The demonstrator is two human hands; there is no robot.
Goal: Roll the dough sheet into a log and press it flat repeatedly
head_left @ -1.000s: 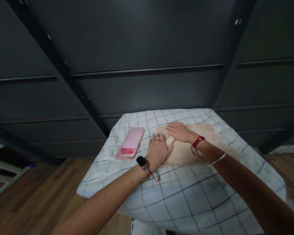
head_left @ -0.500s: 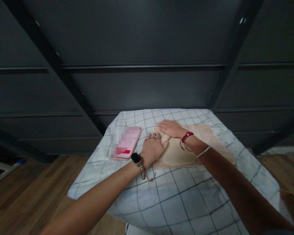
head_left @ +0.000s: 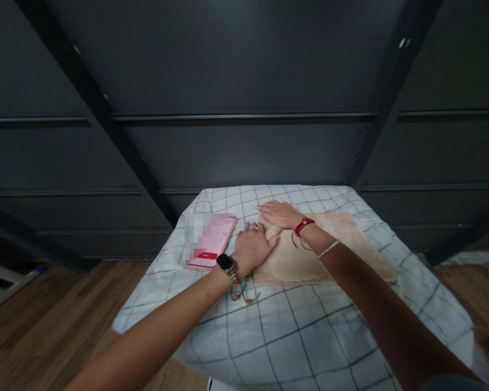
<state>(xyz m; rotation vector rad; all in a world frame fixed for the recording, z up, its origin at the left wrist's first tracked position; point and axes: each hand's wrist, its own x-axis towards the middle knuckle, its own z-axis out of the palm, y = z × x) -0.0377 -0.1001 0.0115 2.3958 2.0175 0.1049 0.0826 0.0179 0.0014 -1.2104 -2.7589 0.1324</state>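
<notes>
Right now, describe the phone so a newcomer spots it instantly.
Find the checked white cloth covering the table. On its far left part, just left of the left hand, lies the phone. It is pink and rigid, unlike the beige fabric piece beside it.

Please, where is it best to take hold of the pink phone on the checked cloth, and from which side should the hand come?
The pink phone lies flat, screen up, beside the left hand. Probably best is to pinch its two long edges near the middle, coming from above on the near short end, which faces the person. The soft checked cloth should let fingertips slip under the thin edges. The beige cloth does not touch it.
</notes>
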